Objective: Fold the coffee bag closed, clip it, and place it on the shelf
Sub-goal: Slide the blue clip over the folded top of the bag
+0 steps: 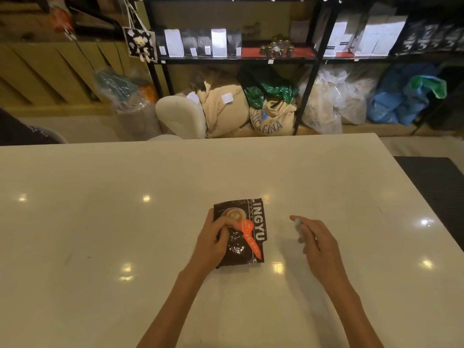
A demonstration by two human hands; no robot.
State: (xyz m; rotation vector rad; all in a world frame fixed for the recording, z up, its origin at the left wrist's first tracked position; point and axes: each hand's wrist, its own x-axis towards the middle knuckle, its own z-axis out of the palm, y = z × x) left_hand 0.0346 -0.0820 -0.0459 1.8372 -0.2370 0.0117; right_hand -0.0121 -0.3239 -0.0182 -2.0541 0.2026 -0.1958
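Observation:
A dark brown coffee bag (pixel 247 249) with white lettering and an orange strip lies flat on the white table (pixel 125 222), its top end pointing away from me. My left hand (pixel 213 241) grips the bag's left edge, thumb pressed on its front. To the right of the bag and apart from it, my right hand (pixel 316 243) hovers over the table, its fingers closed around a small pale green clip (pixel 298 228). Only part of the clip shows above the fingers. The black metal shelf (pixel 238 60) stands beyond the table's far edge.
The shelf holds white and black coffee bags (pixel 218 42) and small jars (pixel 276 49). Under it sit burlap sacks (pixel 271 119) and plastic bags (pixel 401 96). A cream chair (pixel 180 115) stands between table and shelf. A dark surface (pixel 437 184) adjoins the table's right side.

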